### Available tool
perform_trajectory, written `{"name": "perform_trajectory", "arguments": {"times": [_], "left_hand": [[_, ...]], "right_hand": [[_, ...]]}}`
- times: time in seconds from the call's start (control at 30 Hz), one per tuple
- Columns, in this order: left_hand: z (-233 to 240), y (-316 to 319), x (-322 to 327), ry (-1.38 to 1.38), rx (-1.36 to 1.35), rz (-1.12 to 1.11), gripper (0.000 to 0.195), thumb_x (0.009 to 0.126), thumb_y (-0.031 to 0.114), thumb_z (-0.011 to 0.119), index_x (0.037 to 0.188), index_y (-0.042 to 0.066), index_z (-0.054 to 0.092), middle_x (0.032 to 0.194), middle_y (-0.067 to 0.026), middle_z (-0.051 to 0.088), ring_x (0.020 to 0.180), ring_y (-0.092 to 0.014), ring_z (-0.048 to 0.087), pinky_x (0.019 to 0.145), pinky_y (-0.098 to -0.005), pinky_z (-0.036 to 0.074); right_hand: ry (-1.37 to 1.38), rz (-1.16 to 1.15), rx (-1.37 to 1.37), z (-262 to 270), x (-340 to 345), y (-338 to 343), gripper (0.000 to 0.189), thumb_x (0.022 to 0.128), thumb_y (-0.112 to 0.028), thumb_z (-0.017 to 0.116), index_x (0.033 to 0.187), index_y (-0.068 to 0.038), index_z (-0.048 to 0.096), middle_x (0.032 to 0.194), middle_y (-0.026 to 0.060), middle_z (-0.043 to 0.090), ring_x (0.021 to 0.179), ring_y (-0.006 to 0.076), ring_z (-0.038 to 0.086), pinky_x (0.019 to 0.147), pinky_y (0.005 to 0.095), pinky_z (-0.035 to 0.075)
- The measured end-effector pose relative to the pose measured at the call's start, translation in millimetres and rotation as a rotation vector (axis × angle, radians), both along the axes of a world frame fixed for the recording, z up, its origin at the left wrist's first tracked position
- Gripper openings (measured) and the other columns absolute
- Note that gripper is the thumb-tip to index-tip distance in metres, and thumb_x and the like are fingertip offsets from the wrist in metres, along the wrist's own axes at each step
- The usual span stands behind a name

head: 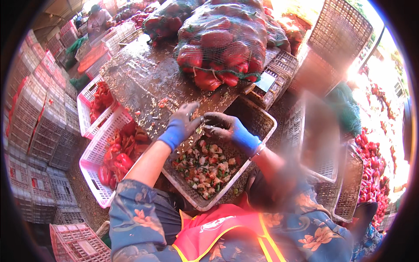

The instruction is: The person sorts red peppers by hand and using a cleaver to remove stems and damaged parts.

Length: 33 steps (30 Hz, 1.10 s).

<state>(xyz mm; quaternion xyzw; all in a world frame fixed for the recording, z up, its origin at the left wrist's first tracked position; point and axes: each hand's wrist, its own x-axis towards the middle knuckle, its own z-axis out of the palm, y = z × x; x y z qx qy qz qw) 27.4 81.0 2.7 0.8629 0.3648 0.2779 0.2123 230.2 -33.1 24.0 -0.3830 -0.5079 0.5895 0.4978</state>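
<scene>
My left hand (184, 121), in a dark-palmed glove with a blue cuff, is over the near edge of a wet, seed-strewn table (140, 82). Its thumb and fingers are apart, with nothing seen between them. Close by on the right, my gloved right hand (226, 128) has curled fingers pointing left. A small pale-green scrap (199, 130) shows by its fingertips; whether it is gripped is unclear. Below both hands, a dirty pale-rimmed tub (203, 207) holds a heap of pepper cores and trimmings (206, 167). A green mesh sack of red peppers (222, 46) stands at the table's far side.
At left, a pink-and-white plastic crate (95, 183) holds red peppers (119, 163), with another crate (85, 108) behind it. Crates are stacked farther left (49, 114) and at right (340, 29). Red peppers (373, 170) are piled at far right. A person (97, 21) is in the background.
</scene>
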Motion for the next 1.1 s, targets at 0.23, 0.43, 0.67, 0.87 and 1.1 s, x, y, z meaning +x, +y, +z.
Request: {"name": "perform_trajectory", "arguments": {"times": [0.23,0.43,0.67,0.87,1.1], "left_hand": [[-1,107,111,0.490,-0.017,0.408,0.109,0.067,0.052,0.088,0.153,0.010,0.037,0.160,-0.0290,0.029,0.142,-0.047,0.040,0.114,-0.0529,0.040],[-2,161,110,0.485,-0.128,0.178,0.110,0.060,0.063,0.088,0.145,0.006,0.049,0.141,-0.0251,0.057,0.126,-0.041,0.058,0.105,-0.0468,0.049],[-11,109,86,0.054,-0.155,0.088,0.093,0.075,0.055,0.085,0.146,0.005,0.052,0.135,-0.0230,0.063,0.124,-0.033,0.062,0.105,-0.0409,0.049],[-8,15,46,-0.620,-0.950,-0.101,0.101,0.081,0.035,0.089,0.157,0.000,0.032,0.142,-0.0154,0.058,0.124,-0.021,0.059,0.107,-0.0324,0.047],[-22,12,6,-0.210,-0.207,-0.128,0.110,0.068,0.036,0.095,0.156,0.008,0.036,0.152,-0.0191,0.042,0.143,-0.030,0.042,0.119,-0.0404,0.036]], "right_hand": [[-0.129,-0.064,0.109,6,33,3,0.050,0.095,-0.016,0.075,0.138,0.003,0.058,0.124,0.0104,0.069,0.113,0.0127,0.061,0.100,0.0318,0.050],[-0.251,-0.101,0.100,3,54,15,0.053,0.096,-0.024,0.073,0.139,0.002,0.056,0.124,0.0119,0.068,0.110,0.0130,0.062,0.098,0.0315,0.051],[0.240,-0.428,-0.102,-72,63,88,0.069,0.092,-0.022,0.079,0.146,0.005,0.045,0.131,0.0126,0.062,0.114,0.0162,0.060,0.094,0.0304,0.052],[0.268,-0.309,-0.008,-64,26,86,0.086,0.088,-0.021,0.082,0.157,-0.003,0.033,0.144,0.0130,0.054,0.122,0.0196,0.059,0.102,0.0340,0.051],[0.328,0.012,-0.064,-33,5,46,0.095,0.086,-0.014,0.083,0.160,-0.007,0.025,0.144,0.0099,0.054,0.124,0.0199,0.060,0.105,0.0352,0.050]]}}
